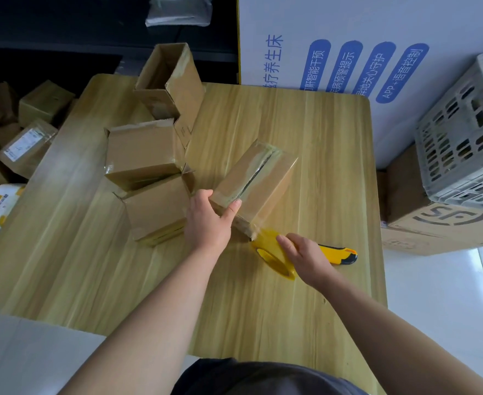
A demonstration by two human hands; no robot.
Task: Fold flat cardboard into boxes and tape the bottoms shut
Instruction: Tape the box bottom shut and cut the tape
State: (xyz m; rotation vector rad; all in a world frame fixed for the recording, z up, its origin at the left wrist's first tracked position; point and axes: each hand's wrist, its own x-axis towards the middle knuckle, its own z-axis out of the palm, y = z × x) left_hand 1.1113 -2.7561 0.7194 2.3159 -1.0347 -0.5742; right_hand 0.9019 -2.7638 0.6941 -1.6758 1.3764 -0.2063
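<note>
Small brown cardboard box (258,178), top seam taped, lies at angle on light wooden table (305,124), right of centre. Left hand (209,220) grips its near end, thumb on top face. Tape strip runs from box's near corner to yellowish clear tape roll (271,253), held under curled fingers of right hand (305,256). Yellow-and-black utility knife (341,253) just behind that hand (touching or not, cannot tell). More folded brown boxes (143,155) clustered left. Grey plastic crate (462,138) off table, far right.
</note>
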